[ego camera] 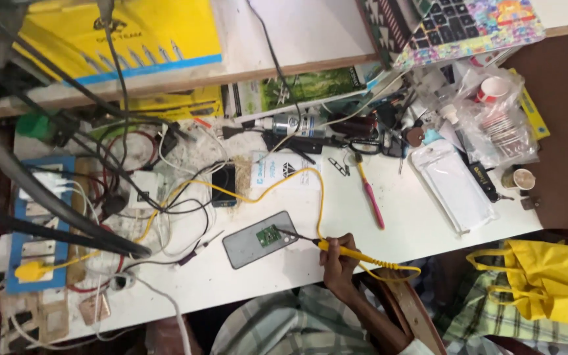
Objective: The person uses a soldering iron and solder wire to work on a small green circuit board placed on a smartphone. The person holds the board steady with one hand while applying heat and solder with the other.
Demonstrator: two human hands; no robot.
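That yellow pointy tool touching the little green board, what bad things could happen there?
1. The soldering iron in the right hand has its tip on the small green board; a slip could probably mark the grey plate beneath it.
2. Its yellow cord loops across the bench over the dark phone and tangled wires; a snag might jerk the tip.
3. The fingers grip close to the metal end, so a burn seems possible.

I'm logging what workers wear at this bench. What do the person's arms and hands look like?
Only one hand shows clearly, bare, with no glove, ring or watch visible. Its forearm is bare too, no sleeve reaching it. A pale checked shirt covers the body. Which hand it is cannot be told.
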